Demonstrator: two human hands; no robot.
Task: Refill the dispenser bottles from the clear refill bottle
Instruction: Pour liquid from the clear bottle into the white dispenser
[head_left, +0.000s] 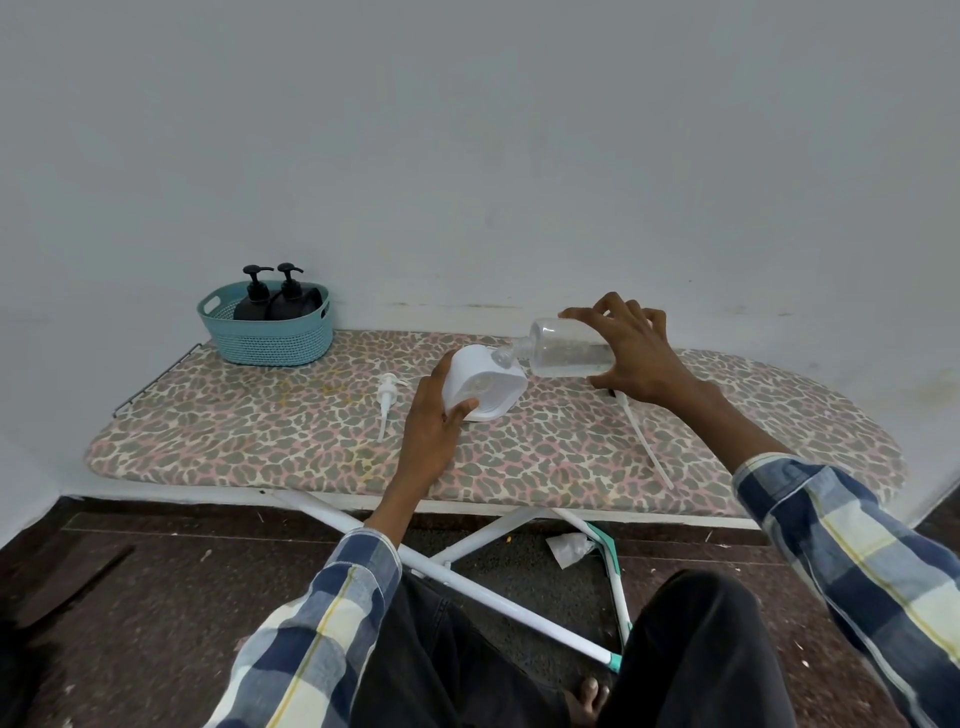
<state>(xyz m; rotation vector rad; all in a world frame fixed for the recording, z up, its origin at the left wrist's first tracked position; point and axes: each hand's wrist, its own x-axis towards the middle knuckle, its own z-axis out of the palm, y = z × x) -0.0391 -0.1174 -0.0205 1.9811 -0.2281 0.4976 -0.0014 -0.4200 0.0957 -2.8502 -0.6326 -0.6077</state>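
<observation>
Two hands work over the leopard-print ironing board (519, 457), which serves as the surface. The left hand (434, 421) curls its grip round a white dispenser bottle (485, 387), thumb across the front, holding it tilted with its base on the surface. The right hand (631, 353) clamps its grip on the clear refill bottle (563, 348), held almost level in the air, its neck touching the top of the white bottle. A white pump head (387, 402) lies on the surface just left of the white bottle; a second tube (647, 441) lies under the right wrist. Far left, a teal basket (270, 340) holds two black pump bottles (272, 301), well apart from the hands.
</observation>
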